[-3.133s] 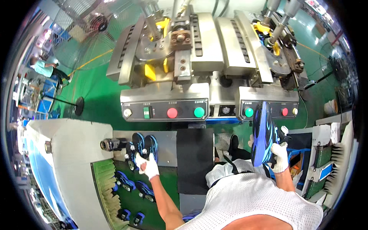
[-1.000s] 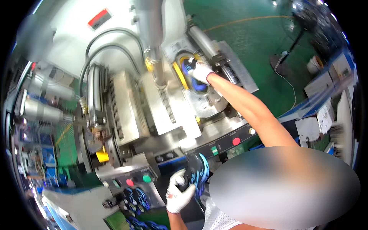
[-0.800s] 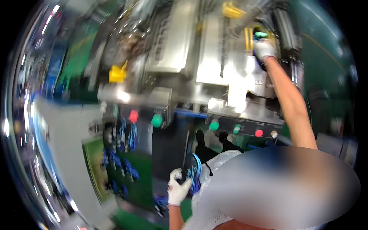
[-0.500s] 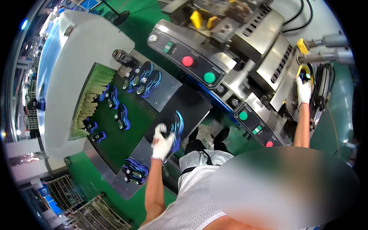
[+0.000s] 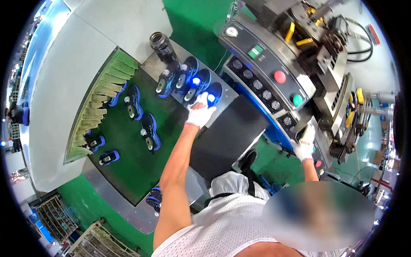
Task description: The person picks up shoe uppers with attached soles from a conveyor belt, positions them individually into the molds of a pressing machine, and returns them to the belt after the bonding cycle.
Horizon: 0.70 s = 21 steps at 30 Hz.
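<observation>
My left hand, in a white glove, reaches out over the green belt and grips a blue and black shoe. That shoe stands at the right end of a row of similar blue shoes on a grey metal plate. My right hand, also gloved, rests with its fingers against the lower edge of the machine's dark control panel, below a green button. It holds nothing.
Several more blue shoes lie scattered on the belt beside a green brush strip. A dark jar stands behind the row. The panel has a red button. A black mat lies in front of me. The press stands at right.
The view has swung from the press down to the belt. My left hand carried the blue shoe forward to the row. My right hand came off the yellow press fixture down to the control panel.
</observation>
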Each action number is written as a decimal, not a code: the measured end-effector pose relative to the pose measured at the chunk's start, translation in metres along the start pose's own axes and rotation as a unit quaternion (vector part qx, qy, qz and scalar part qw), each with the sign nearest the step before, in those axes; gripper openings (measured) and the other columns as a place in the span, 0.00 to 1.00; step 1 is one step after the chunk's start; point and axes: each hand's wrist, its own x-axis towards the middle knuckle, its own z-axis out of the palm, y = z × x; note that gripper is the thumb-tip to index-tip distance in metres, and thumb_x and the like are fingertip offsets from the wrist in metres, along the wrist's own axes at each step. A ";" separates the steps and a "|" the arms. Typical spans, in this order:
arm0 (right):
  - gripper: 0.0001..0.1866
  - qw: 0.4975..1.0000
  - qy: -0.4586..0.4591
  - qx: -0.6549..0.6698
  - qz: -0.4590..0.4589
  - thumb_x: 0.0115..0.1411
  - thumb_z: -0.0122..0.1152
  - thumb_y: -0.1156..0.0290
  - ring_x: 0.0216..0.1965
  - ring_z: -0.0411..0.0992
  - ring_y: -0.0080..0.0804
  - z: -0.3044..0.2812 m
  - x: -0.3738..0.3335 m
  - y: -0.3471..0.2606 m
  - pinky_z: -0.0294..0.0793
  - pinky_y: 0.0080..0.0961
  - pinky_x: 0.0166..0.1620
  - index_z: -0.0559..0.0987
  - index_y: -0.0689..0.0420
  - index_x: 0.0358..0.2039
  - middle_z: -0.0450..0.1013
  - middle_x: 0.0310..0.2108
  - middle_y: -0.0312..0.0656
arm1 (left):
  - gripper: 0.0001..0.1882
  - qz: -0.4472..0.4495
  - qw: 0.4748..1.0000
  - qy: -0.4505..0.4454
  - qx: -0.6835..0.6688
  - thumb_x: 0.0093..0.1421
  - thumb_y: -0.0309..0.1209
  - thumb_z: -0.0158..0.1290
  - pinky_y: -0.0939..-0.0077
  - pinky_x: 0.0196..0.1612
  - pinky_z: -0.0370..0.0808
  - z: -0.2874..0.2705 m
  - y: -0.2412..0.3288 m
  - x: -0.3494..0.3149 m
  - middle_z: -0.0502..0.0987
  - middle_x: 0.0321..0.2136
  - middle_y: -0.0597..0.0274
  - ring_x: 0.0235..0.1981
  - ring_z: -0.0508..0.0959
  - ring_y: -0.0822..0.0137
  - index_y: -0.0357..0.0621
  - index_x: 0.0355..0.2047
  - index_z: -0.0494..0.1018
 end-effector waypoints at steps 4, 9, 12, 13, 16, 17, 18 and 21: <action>0.61 0.999 0.026 0.026 0.012 0.52 0.76 0.63 0.78 0.44 0.54 -0.035 -0.051 -0.028 0.47 0.44 0.76 0.45 0.61 0.77 0.44 0.77 0.59 | 0.30 -0.048 0.984 0.134 -0.104 0.59 0.46 0.64 0.48 0.63 0.69 -0.111 -0.049 -0.061 0.77 0.57 0.49 0.61 0.74 0.47 0.44 0.57 0.75; 0.59 0.984 -0.101 0.089 0.120 0.53 0.76 0.63 0.77 0.47 0.54 -0.016 -0.117 -0.055 0.49 0.40 0.76 0.48 0.63 0.76 0.47 0.76 0.60 | 0.31 -0.313 0.936 0.101 0.128 0.55 0.44 0.67 0.49 0.54 0.76 -0.086 -0.201 -0.126 0.80 0.51 0.46 0.52 0.80 0.45 0.42 0.55 0.74; 0.56 0.974 -0.191 0.078 0.092 0.54 0.73 0.55 0.75 0.51 0.55 -0.018 -0.111 -0.088 0.52 0.39 0.75 0.52 0.66 0.74 0.49 0.75 0.63 | 0.34 -0.294 0.949 0.067 0.086 0.57 0.48 0.65 0.47 0.57 0.74 -0.076 -0.233 -0.142 0.79 0.52 0.45 0.55 0.79 0.44 0.41 0.58 0.72; 0.55 0.967 -0.214 0.088 0.110 0.55 0.71 0.51 0.75 0.52 0.56 -0.030 -0.102 -0.110 0.53 0.40 0.74 0.54 0.66 0.74 0.50 0.74 0.64 | 0.37 -0.302 0.949 0.036 0.077 0.57 0.51 0.64 0.49 0.58 0.74 -0.080 -0.222 -0.147 0.78 0.55 0.42 0.56 0.77 0.43 0.40 0.60 0.71; 0.52 0.954 -0.244 0.169 0.047 0.57 0.69 0.48 0.72 0.58 0.57 -0.060 -0.076 -0.152 0.60 0.43 0.71 0.57 0.62 0.73 0.52 0.75 0.60 | 0.37 -0.310 0.949 0.057 -0.022 0.57 0.45 0.65 0.50 0.61 0.73 -0.089 -0.151 -0.176 0.77 0.57 0.40 0.57 0.78 0.43 0.36 0.62 0.70; 0.50 0.972 -0.179 0.151 0.005 0.58 0.67 0.46 0.69 0.64 0.56 -0.029 -0.086 -0.141 0.64 0.44 0.68 0.58 0.61 0.72 0.58 0.72 0.60 | 0.37 -0.312 0.945 0.043 -0.083 0.58 0.42 0.66 0.56 0.61 0.73 -0.089 -0.134 -0.187 0.78 0.56 0.43 0.55 0.79 0.48 0.34 0.63 0.69; 0.49 0.956 -0.205 0.208 0.024 0.58 0.66 0.44 0.66 0.68 0.55 -0.045 -0.076 -0.163 0.66 0.43 0.67 0.60 0.61 0.72 0.64 0.68 0.60 | 0.35 -0.270 0.930 0.070 -0.240 0.59 0.34 0.66 0.61 0.61 0.73 -0.092 -0.099 -0.197 0.77 0.56 0.45 0.54 0.79 0.55 0.31 0.63 0.69; 0.41 0.851 -0.298 0.432 0.027 0.64 0.61 0.42 0.63 0.72 0.53 -0.073 -0.063 -0.204 0.70 0.40 0.65 0.70 0.60 0.67 0.73 0.60 0.59 | 0.35 -0.158 0.897 0.157 -0.381 0.60 0.22 0.59 0.62 0.62 0.72 -0.095 0.006 -0.222 0.74 0.60 0.47 0.56 0.76 0.58 0.27 0.67 0.62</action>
